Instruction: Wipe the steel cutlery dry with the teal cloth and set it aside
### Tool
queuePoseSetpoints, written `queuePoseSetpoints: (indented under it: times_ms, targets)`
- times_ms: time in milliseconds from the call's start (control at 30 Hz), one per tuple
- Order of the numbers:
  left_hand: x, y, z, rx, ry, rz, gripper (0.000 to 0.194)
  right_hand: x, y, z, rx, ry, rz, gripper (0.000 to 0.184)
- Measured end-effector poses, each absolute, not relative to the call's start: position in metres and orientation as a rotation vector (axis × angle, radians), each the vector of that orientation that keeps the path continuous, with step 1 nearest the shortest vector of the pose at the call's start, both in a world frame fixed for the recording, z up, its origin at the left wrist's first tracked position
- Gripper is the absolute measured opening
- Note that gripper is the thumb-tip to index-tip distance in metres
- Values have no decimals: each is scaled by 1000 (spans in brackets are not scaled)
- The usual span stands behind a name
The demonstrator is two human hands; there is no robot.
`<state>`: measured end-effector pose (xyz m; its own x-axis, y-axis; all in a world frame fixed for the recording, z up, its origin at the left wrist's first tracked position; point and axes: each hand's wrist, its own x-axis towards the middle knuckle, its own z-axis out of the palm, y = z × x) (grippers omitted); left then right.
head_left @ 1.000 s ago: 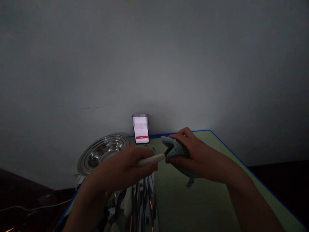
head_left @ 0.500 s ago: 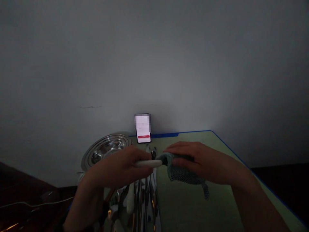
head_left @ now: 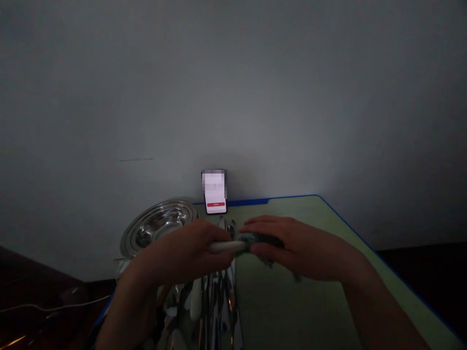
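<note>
My left hand (head_left: 189, 248) is closed round a white handle (head_left: 226, 247), held level above the table. Past the handle, the far part of this utensil is wrapped in a grey-green cloth (head_left: 251, 238), so its kind stays hidden. My right hand (head_left: 288, 243) is closed over the cloth, thumb below and fingers on top, pressing it around that far part. Beneath my left hand, several knives and other metal cutlery (head_left: 219, 301) lie side by side, some with white handles.
Stacked shiny metal bowls (head_left: 156, 226) stand at the back left. A lit phone (head_left: 216, 192) leans against the grey wall (head_left: 233, 97). The pale green table (head_left: 292, 311) has a blue edge. A white cable (head_left: 54, 307) runs at lower left.
My right hand has come lower and flatter over the cloth, whose opened fold has closed around the utensil. The white handle has turned from slanting to nearly level in my left hand.
</note>
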<state>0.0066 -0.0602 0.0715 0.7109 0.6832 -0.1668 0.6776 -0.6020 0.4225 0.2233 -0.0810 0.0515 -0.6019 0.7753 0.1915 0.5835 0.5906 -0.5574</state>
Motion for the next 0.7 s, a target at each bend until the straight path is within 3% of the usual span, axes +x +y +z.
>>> queuePoseSetpoints:
  times_ms: [167, 300, 367, 467, 600, 700]
  targets:
    - [4, -60, 71, 2437, 1096, 62, 36, 229, -81, 52, -1128, -2406, 816, 42]
    - [2, -58, 71, 2424, 1101, 60, 36, 238, -83, 52, -1215, -2357, 872, 85]
    - [1, -58, 71, 2421, 1099, 84, 35, 237, -82, 51, -1267, -2313, 808, 72]
    - [-1, -57, 71, 2409, 1122, 84, 36, 234, -76, 51, -1368, -2210, 623, 31]
    - [1, -56, 67, 2359, 1166, -4, 39, 234, -74, 55, -1416, -2070, 379, 28]
    - [2, -55, 66, 2393, 1126, 76, 39, 233, -81, 56, -1265, -2175, 375, 33]
